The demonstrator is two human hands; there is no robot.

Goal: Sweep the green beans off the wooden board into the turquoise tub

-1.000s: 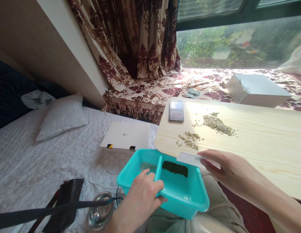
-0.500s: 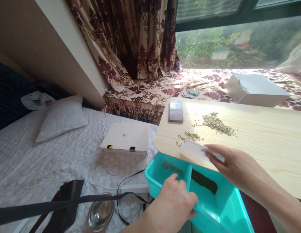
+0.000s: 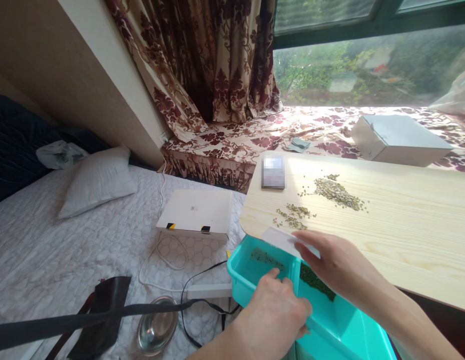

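My right hand (image 3: 322, 252) pinches a flat white card (image 3: 279, 238), whose far end lies at the near edge of the wooden table, over the rim of a teal divided bin (image 3: 242, 290). My left hand (image 3: 275, 310) is curled around the near wall of this bin, just below the table edge. Small dark green grains (image 3: 317, 282) lie in the right compartment, and pale bits with a few specks (image 3: 268, 258) in the left one. On the tabletop are a small patch of greenish-brown grains (image 3: 294, 215) and a larger pile (image 3: 339, 192) farther back.
A pixelated rectangular object (image 3: 273, 172) lies on the wooden table (image 3: 412, 225). Behind stands a white box (image 3: 401, 140) on the floral sill. On the bed are a flat white box (image 3: 196, 212), a metal bowl (image 3: 157, 325) and a pillow (image 3: 97, 182). A black strap (image 3: 104, 315) crosses the lower left.
My right hand has drawn the white card toward me and left, from beside the small grain patch to the table's edge above the bin. My left hand stays at the bin.
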